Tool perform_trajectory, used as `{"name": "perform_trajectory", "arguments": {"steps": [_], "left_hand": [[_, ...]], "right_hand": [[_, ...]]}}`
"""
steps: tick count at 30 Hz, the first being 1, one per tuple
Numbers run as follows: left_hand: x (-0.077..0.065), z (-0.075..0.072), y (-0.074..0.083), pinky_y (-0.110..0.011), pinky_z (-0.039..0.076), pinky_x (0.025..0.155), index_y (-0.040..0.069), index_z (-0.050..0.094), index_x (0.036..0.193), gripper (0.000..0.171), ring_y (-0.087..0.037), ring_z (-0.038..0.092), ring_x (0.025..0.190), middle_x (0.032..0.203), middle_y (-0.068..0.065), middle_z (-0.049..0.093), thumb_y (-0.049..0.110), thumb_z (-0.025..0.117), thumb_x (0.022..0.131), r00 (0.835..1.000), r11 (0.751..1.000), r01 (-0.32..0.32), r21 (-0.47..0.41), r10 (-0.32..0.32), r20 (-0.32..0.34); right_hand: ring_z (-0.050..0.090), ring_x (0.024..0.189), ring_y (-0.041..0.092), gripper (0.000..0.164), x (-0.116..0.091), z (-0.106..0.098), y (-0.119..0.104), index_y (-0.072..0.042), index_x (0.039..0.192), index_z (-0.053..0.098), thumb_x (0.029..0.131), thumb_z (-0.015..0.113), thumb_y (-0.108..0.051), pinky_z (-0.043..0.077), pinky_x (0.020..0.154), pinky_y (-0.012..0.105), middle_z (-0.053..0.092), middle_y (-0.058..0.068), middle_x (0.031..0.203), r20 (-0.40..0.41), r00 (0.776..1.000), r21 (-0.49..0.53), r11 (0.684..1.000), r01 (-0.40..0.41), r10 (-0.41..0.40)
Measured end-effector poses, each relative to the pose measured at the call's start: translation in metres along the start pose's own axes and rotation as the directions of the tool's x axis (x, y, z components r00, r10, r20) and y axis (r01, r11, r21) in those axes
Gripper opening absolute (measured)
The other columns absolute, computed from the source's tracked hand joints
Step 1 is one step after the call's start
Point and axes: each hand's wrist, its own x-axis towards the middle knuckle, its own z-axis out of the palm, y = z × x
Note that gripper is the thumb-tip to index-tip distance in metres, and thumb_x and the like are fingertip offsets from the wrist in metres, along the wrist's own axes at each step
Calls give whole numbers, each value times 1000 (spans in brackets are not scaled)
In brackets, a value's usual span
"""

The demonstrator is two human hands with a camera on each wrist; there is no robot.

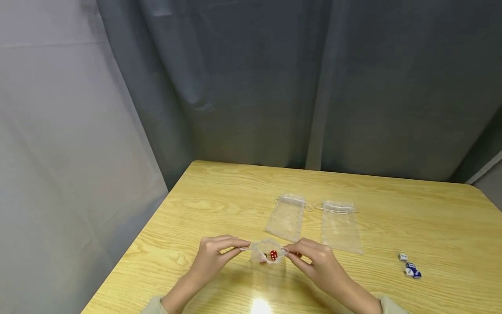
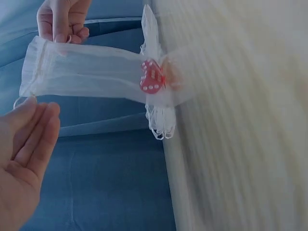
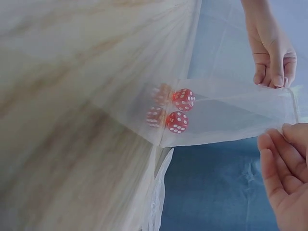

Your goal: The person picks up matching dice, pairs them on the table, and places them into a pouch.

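Observation:
A sheer white drawstring bag [image 1: 256,256] is held upright above the near part of the table, its mouth spread wide. My left hand [image 1: 213,256] pinches the cord loop at its left side between thumb and fingertips. On the other side, my right hand [image 1: 317,261] pinches the opposite cord loop. Red dice [image 1: 273,254] with white pips show inside. Two of these red dice [image 3: 177,122] lie at the bottom in the right wrist view, where the bag's lower end is at the glossy tabletop. The left wrist view shows the bag [image 2: 96,72] stretched between both hands.
Two flat sheer bags, a left one [image 1: 285,219] and a right one [image 1: 341,231], lie beyond my hands on the wooden table [image 1: 219,187]. Further right sit a white die [image 1: 402,257] and a small group of blue [image 1: 417,274] and white dice. Grey curtains [image 1: 251,87] hang behind.

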Motion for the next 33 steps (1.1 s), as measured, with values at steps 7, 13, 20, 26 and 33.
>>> {"name": "perform_trajectory", "arguments": {"steps": [7,13,20,26,33], "left_hand": [[3,-9,-4,-16,59,74,3,77,94,16,-14,76,78,87,-10,78,-3,73,81,997,996,53,-74,-49,64],[6,-19,-12,-23,61,67,-3,76,95,12,-15,75,80,88,-18,76,1,68,87,982,964,95,-250,-49,184],[8,-24,-24,-34,63,66,-9,74,96,17,-29,75,77,88,-25,74,4,64,91,949,880,255,-402,-148,279],[6,-22,-30,-38,63,75,-8,73,101,20,-15,75,84,96,-28,72,7,61,95,905,787,424,-447,-354,235],[3,-22,-33,-36,62,83,-7,71,106,23,-23,75,91,103,-28,71,11,59,97,870,749,490,-446,-448,204]], "right_hand": [[68,67,8,23,0,-4,-1,-6,92,74,74,77,9,52,62,5,74,6,79,-3,999,9,999,-35,35],[64,63,5,14,2,-9,0,-8,91,74,81,75,2,47,55,4,73,4,76,-1,998,5,998,-65,65],[62,62,2,19,6,-16,1,-12,88,74,80,74,5,45,54,5,73,1,76,-5,990,-26,989,-142,142],[62,62,0,17,7,-19,1,-12,88,74,80,74,4,45,53,6,73,3,75,-6,988,-34,988,-153,153],[59,62,-4,23,7,-22,3,-12,86,74,75,76,8,43,51,6,73,-2,75,-22,987,-62,985,-160,159]]}}
